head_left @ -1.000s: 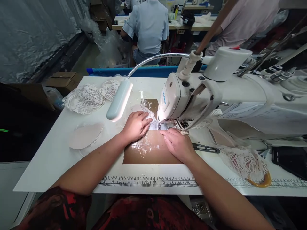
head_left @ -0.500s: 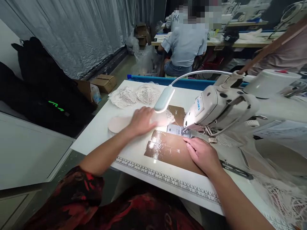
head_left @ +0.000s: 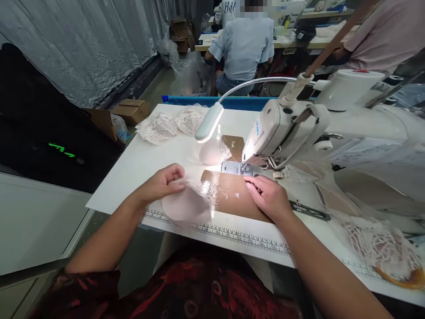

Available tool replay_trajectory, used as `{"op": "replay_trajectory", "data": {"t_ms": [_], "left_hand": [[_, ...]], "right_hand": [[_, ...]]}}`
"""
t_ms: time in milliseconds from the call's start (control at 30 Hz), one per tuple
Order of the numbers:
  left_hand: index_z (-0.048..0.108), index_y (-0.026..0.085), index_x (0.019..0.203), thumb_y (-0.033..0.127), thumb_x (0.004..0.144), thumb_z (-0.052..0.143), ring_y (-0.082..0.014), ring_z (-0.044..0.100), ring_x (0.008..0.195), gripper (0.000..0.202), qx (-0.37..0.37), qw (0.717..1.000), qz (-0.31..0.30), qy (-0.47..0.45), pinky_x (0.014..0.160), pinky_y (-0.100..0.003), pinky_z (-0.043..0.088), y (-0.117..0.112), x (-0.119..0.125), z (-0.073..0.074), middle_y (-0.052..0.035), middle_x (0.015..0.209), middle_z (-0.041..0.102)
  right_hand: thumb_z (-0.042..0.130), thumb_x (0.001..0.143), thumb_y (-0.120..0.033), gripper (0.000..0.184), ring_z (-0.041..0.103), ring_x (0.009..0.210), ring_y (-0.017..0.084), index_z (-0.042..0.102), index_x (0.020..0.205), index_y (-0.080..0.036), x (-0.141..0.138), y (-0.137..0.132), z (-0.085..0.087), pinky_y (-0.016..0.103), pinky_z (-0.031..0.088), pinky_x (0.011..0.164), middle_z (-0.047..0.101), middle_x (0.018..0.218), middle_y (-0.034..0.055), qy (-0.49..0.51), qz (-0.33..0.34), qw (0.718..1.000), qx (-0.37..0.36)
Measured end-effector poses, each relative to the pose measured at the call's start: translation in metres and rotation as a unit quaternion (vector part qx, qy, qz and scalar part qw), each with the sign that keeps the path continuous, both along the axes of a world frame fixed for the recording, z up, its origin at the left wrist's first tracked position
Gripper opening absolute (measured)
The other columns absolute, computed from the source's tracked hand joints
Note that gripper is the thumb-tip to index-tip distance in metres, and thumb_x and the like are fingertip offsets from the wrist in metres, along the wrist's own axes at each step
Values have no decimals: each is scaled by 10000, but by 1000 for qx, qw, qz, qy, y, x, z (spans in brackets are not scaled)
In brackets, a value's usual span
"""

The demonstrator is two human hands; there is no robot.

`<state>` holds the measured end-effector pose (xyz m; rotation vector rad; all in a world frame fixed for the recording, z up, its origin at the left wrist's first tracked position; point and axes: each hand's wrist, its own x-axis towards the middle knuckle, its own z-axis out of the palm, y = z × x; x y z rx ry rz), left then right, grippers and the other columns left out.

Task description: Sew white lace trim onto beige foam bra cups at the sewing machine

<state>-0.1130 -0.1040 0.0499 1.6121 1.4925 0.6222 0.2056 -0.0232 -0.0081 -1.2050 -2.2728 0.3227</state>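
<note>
My left hand (head_left: 162, 182) is near the front left of the sewing table, thumb and fingers closed on the sheer edge of a pale pink bra cup (head_left: 186, 206). The cup is blurred and hangs over the ruler strip. My right hand (head_left: 269, 195) rests on the brown taped board (head_left: 229, 197), index finger and thumb together just in front of the needle plate (head_left: 231, 167). Whatever those fingers hold is too small to tell. Another pink cup with lace trim (head_left: 212, 153) lies beyond the plate, left of the sewing machine's needle head (head_left: 262, 133).
A lamp (head_left: 210, 123) on a bendable arm hangs over the work. Two white lace cups (head_left: 161, 127) lie at the far left. More lace (head_left: 375, 239) is piled at right. Cardboard boxes (head_left: 131, 110) stand on the floor; co-workers (head_left: 244, 48) sit beyond the table.
My left hand has come back towards me from under the lamp, bringing a pink cup to the table's front. My right hand stays by the needle plate. The view has shifted somewhat.
</note>
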Motion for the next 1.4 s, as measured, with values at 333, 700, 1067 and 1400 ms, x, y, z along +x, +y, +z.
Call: {"op": "replay_trajectory", "data": {"t_ms": [333,700,1067,1400], "left_hand": [[490,155,1220,165,729,600,-231,604,957,504,54,981,-183,15,846,-378,483,88,107,-31,-86,1043,631],[548,154,988,99,793,505,-139,579,684,207,167,975,-116,93,656,-270,472,104,115,-34,-12,768,631],[569,85,1179,240,924,421,-291,553,1148,333,322,864,-258,289,913,-439,494,68,117,-35,-172,1246,590],[515,66,1279,281,904,466,-307,467,1250,435,301,859,-302,282,1028,-470,403,92,105,-40,-182,1345,510]], "right_hand": [[520,854,-252,233,492,594,118,680,695,-191,4,-9,8,245,344,576,574,592,-1,28,153,987,-38],[525,872,-296,223,551,773,172,691,981,-195,-1,-4,2,277,359,665,630,810,43,-66,38,997,13],[476,893,-257,265,529,741,174,669,1063,-190,-2,-3,3,288,353,670,625,808,45,-129,28,991,37],[487,878,-255,235,553,751,178,680,1005,-209,-6,-2,7,281,334,629,661,839,34,-125,-15,992,0]]}}
